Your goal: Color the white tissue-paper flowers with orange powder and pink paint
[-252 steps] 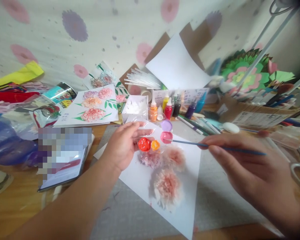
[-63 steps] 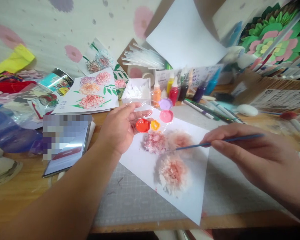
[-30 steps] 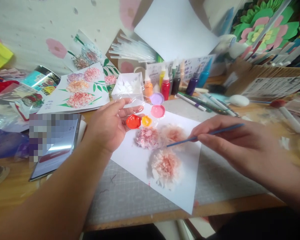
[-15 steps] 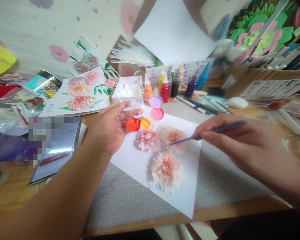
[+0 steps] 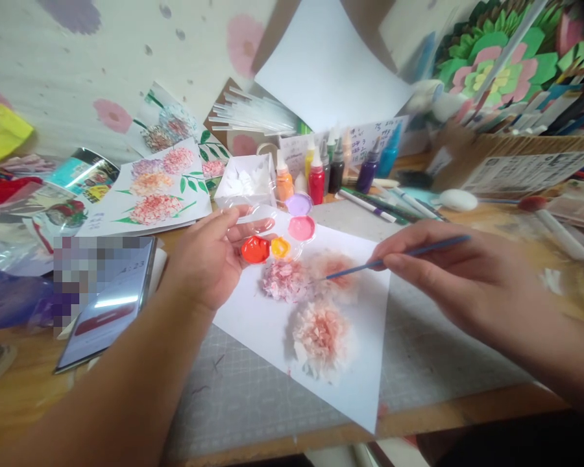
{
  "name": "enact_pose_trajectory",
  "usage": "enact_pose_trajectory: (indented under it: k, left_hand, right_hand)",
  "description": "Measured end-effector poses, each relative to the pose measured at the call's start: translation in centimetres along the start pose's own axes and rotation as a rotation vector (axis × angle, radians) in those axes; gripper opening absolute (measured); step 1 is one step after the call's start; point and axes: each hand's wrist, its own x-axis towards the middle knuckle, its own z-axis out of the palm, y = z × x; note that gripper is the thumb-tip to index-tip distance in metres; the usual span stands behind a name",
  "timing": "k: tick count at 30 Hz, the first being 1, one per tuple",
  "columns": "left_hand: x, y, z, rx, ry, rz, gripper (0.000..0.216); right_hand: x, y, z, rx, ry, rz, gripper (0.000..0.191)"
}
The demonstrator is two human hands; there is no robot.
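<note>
Grey cutting mat [image 5: 233,389] at the near table edge, white paper sheet [image 5: 350,383] lying on it at an angle. Three tissue flowers on the sheet: peach one [image 5: 321,337] nearest, pink one [image 5: 285,280] upper left, pale orange one [image 5: 333,266] upper right.

Right hand [image 5: 448,279]: fingers pinched closed on a thin blue paintbrush [image 5: 394,258], shaft near level, tip down between the two upper flowers; can't tell if it touches.

Left hand [image 5: 209,256]: half curled, thumb and fingers gripping the edge of a clear plastic palette [image 5: 260,224], held just above the sheet's top corner. Wells show red [image 5: 254,249], yellow-orange [image 5: 280,247], pink [image 5: 301,227], and purple [image 5: 298,203].

Phone [image 5: 102,305] left of the forearm. Further back: white box [image 5: 246,178], paint bottles [image 5: 316,181], markers [image 5: 384,204], finished flower picture [image 5: 156,194]. Green paper flower [image 5: 486,65] far right.
</note>
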Motion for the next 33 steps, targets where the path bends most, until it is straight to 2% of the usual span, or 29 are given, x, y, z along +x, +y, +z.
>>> enact_pose_trajectory:
  k: [4, 9, 13, 18, 20, 22, 24, 26, 30, 33]
  left_hand:
    - [0.0, 0.0, 0.0, -0.001, 0.002, 0.004, 0.014]
    - [0.0, 0.0, -0.1, -0.011, -0.005, 0.011, 0.011]
    - [-0.1, 0.0, 0.0, -0.018, 0.002, 0.009, 0.012]
    - [0.0, -0.2, -0.3, -0.010, -0.020, 0.017, 0.011]
    - [0.1, -0.3, -0.5, 0.000, -0.057, 0.012, 0.013]
    - [0.2, -0.5, -0.8, 0.017, -0.122, 0.000, 0.015]
    - [0.2, -0.7, -1.0, 0.037, -0.175, -0.011, 0.016]
    - [0.1, -0.8, -1.1, 0.060, -0.200, -0.026, 0.016]
    - [-0.1, -0.8, -1.2, 0.073, -0.229, -0.035, 0.016]
    - [0.0, -0.9, -1.3, 0.066, -0.235, -0.024, 0.015]
  right_hand:
    - [0.2, 0.0, 0.2, 0.095, 0.026, 0.051, 0.011]
    - [0.2, 0.4, 0.3, 0.078, -0.009, 0.059, 0.015]
    - [0.3, 0.5, 0.4, 0.145, 0.034, 0.079, 0.014]
    - [0.2, 0.4, 0.0, 0.084, -0.003, 0.047, 0.014]
    - [0.0, 0.4, -0.4, 0.198, 0.078, 0.042, 0.011]
    - [-0.1, 0.5, -0.9, 0.348, 0.215, 0.030, 0.004]
    - [-0.2, 0.4, -1.2, 0.421, 0.311, 0.009, 0.005]
    - [-0.2, 0.2, -1.3, 0.359, 0.337, -0.001, 0.005]
    - [-0.2, -0.2, -1.4, 0.115, 0.284, -0.009, 0.001]
    - [-0.3, -0.2, -1.5, 0.103, 0.279, -0.005, 0.003]
